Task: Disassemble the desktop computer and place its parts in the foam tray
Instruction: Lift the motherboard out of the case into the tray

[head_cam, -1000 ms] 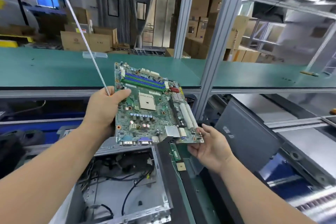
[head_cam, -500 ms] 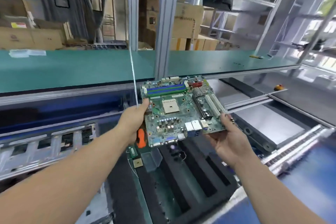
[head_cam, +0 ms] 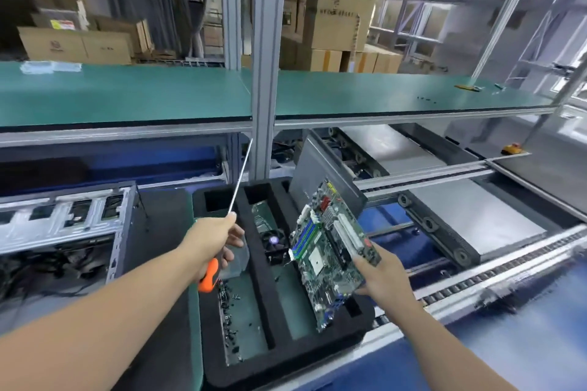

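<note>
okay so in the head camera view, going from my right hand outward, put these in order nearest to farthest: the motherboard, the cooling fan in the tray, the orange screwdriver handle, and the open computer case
From the right hand:
1. motherboard, held in that hand, tilted over the foam tray.
2. cooling fan, in the tray's middle slot, left of the board.
3. orange screwdriver handle, in the left hand.
4. open computer case, far left.

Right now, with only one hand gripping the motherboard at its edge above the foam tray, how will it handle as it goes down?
The motherboard looks stiff: held by the right hand at one edge, it shows no sag. It is probably fragile, since slots and connectors crowd its face. Tilted steeply over the foam tray, it may catch a divider unless levelled.
</note>
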